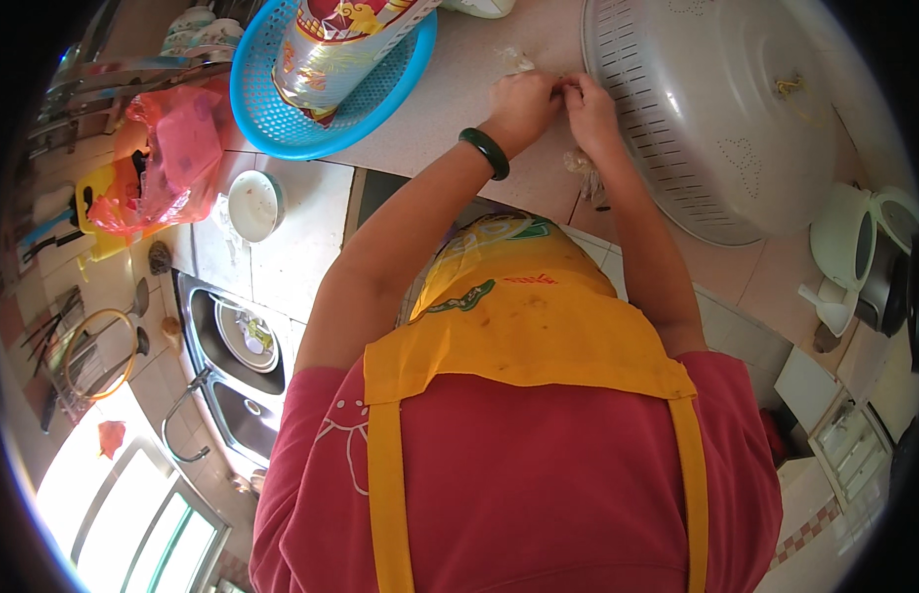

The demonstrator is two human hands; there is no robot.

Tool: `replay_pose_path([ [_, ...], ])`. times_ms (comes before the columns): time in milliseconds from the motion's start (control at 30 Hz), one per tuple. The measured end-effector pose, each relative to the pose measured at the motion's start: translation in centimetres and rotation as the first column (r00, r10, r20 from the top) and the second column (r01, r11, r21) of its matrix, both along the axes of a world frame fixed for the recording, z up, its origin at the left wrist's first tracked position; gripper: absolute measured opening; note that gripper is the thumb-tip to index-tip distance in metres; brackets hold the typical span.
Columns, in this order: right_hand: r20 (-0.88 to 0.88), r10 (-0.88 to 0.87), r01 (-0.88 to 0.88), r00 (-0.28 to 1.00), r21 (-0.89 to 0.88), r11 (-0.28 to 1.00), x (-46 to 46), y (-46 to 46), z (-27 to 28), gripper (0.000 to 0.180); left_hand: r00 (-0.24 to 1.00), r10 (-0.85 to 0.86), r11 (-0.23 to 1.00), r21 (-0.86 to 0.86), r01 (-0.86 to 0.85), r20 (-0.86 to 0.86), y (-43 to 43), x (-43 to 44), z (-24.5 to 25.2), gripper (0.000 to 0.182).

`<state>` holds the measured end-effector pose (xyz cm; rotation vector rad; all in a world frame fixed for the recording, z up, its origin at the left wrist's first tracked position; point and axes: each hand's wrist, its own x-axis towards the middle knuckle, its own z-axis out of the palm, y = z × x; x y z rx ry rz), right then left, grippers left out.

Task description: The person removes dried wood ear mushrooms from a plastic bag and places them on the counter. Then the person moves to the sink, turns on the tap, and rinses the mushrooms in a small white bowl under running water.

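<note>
My left hand (pixel 522 104), with a dark green bangle (pixel 485 153) on its wrist, meets my right hand (pixel 589 111) over the tiled counter. Their fingertips touch at a small thing too small to make out. Just beyond my left hand lies a small clear plastic scrap (pixel 516 58). Beside my right wrist sits a clear plastic bag (pixel 587 167), its contents unclear. A large dome-shaped plastic cover with slots (pixel 715 111) stands close to the right of my right hand. To the left, a blue plastic basket (pixel 330 141) holds a shiny printed package (pixel 333 67).
A white bowl (pixel 254 206) and a red plastic bag (pixel 181 141) stand at the left, above a double steel sink (pixel 241 422) with a curved faucet (pixel 179 445). Pale green pots (pixel 837 237) and a white ladle (pixel 832 313) are at the right.
</note>
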<state>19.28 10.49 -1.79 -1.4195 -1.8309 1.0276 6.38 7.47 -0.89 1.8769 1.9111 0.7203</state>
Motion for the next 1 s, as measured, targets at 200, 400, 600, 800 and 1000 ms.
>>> replay_pose_path([
  [200,0.033,0.028,-0.028,0.999,-0.013,1.000,0.2,0.4,0.0,0.019,0.998,-0.065,0.997,-0.032,0.065,0.004,-0.6,-0.8,0.3,0.014],
  [400,0.016,0.046,-0.046,0.999,0.009,0.999,0.2,0.3,0.2,0.019,0.992,-0.104,0.994,0.047,0.101,0.067,-1.3,-1.2,0.5,0.010],
  [600,0.080,0.060,-0.062,0.995,0.022,0.998,0.2,0.3,0.2,0.020,0.985,-0.145,0.985,-0.076,0.152,0.094,-1.0,-1.7,0.2,0.012],
  [800,-0.057,0.055,-0.057,0.997,-0.034,0.998,0.1,-0.2,1.6,0.021,0.541,0.194,0.961,-0.268,0.061,0.818,-1.9,-3.4,1.6,0.014],
  [1000,-0.646,-0.169,-0.333,0.745,-0.579,0.744,0.3,-0.6,4.4,0.026,0.727,-0.017,1.000,0.025,0.000,0.687,-1.0,-3.2,4.3,0.012],
])
